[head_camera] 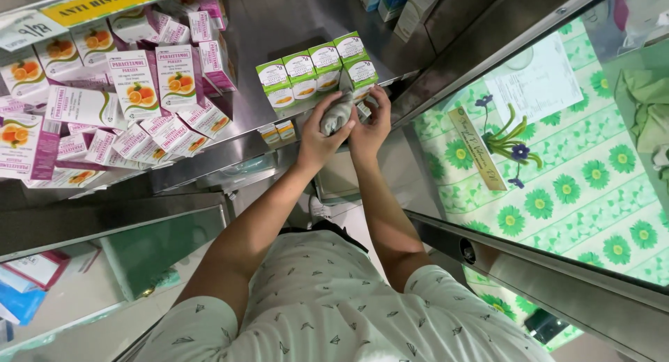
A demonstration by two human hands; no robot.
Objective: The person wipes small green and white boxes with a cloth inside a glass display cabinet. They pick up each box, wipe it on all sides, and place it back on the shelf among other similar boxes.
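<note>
Hands (345,128) at shelf edge (230,135)

Short-sleeved white shirt with a small dark print, bare forearms

A white short-sleeved shirt (334,313) is worn, scattered all over with tiny dark shapes like folded paper planes. The sleeves are ended above the elbows, and both forearms are left bare. No watch, ring or bracelet is seen on the left hand (322,135) or the right hand (371,128).
</note>
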